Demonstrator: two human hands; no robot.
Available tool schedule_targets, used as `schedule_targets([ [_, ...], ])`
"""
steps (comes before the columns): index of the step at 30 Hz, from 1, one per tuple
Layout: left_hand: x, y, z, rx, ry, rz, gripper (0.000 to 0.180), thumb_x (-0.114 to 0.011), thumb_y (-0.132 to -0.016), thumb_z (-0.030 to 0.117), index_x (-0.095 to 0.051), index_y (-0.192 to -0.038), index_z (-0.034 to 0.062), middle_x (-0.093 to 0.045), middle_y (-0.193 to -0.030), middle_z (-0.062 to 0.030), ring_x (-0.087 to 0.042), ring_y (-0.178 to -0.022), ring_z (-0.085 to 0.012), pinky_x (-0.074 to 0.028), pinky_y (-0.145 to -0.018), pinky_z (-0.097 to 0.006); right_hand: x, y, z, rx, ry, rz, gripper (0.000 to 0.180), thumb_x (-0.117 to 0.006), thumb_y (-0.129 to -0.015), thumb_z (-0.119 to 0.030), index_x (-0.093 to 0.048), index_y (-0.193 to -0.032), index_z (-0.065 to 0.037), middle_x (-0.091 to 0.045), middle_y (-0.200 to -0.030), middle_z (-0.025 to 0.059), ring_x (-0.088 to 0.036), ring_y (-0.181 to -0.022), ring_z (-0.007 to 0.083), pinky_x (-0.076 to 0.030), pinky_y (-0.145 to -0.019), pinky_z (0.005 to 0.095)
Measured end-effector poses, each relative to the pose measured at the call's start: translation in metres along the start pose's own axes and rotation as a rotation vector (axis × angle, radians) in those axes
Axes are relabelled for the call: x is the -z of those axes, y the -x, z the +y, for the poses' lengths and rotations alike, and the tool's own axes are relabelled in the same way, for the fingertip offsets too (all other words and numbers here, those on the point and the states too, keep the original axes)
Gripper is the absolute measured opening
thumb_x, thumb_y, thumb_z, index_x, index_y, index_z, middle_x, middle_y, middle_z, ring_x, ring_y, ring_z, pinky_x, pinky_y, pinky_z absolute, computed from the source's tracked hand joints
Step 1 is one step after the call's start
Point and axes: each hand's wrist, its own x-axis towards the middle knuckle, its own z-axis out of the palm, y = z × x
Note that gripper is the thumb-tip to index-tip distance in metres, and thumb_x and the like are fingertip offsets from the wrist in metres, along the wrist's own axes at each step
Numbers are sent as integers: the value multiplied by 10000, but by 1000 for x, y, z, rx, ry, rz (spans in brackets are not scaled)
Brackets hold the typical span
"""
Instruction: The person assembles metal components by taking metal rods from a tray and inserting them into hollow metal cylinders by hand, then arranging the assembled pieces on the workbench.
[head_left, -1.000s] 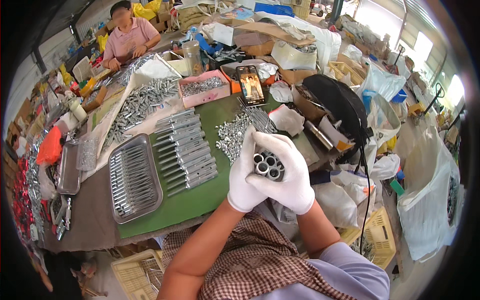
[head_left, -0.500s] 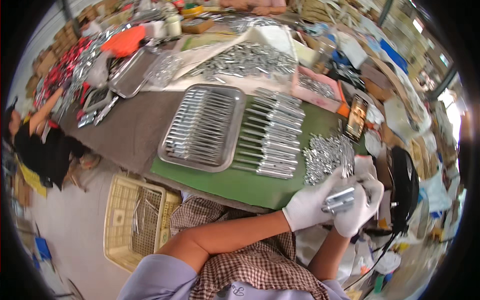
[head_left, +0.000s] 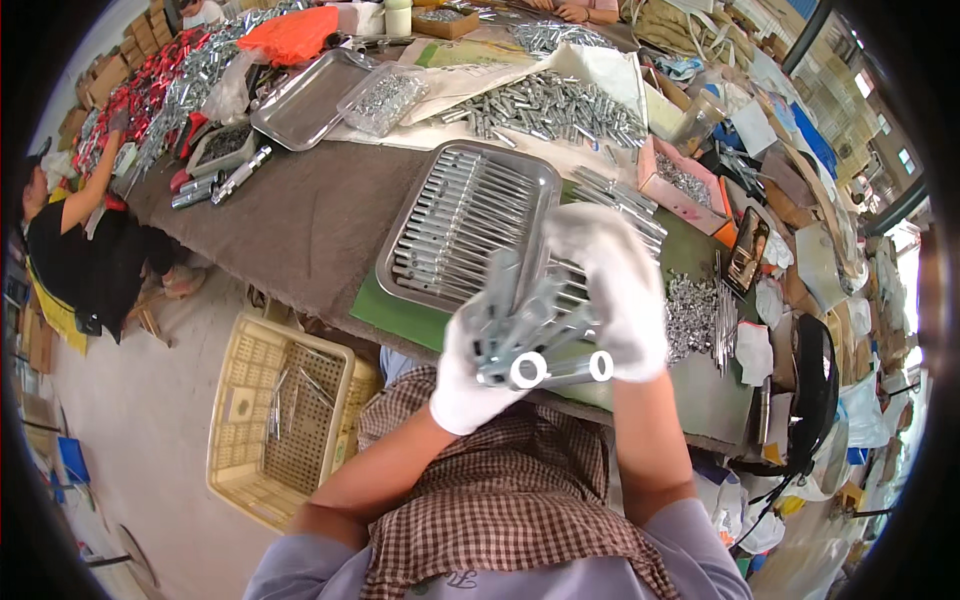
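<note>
In white gloves, both my hands are over the near edge of the bench. My left hand (head_left: 466,372) is closed round several silver metal tubes (head_left: 540,371), their round open ends facing me and their shafts fanned out. My right hand (head_left: 612,290) is beside them, over a row of silver rods (head_left: 640,215), its fingers smeared by motion; whether it grips anything is unclear. Just beyond my left hand, a metal tray (head_left: 400,262) holds neat rows of slim rods with thicker silver ends (head_left: 470,205). My right hand covers part of the rod row beside the tray.
Small silver parts (head_left: 690,315) are heaped on the green mat at right, near a pink box (head_left: 690,205). Metal pieces (head_left: 560,108) cover a white sheet behind. A yellow crate (head_left: 235,420) stands on the floor at left. Another person (head_left: 85,245) sits at far left.
Both hands have come left from beside the small-parts heap to in front of the tray. The tubes, bunched together before, are now fanned out. My view has shifted too.
</note>
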Motion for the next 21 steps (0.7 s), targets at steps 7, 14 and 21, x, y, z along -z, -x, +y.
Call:
schedule_targets([
  [7,37,-5,37,234,322,99,352,-492,-911,330,-494,-1056,10,-601,-992,-169,-656,-844,-342,-590,-703,-516,-95,-29,62,25,819,-259,191,-629,-793,-276,-630,-839,-91,-604,-837,112,-604,-787,298,-470,-734,394],
  [14,43,-3,37,352,317,224,482,-368,-916,441,-556,-938,-2,-593,-860,-137,-590,-696,-264,-518,-609,-396,-111,-31,50,-150,921,-361,234,-622,-815,-301,-584,-926,-99,-601,-860,122,-603,-788,318,-476,-729,426],
  [21,64,-2,31,318,660,-202,436,-475,-941,360,-477,-1218,23,-554,-1187,-121,-560,-1093,-245,-489,-912,-404,-107,-33,51,-225,628,-303,207,-639,-808,-228,-576,-942,-83,-646,-822,136,-640,-774,316,-506,-718,398],
])
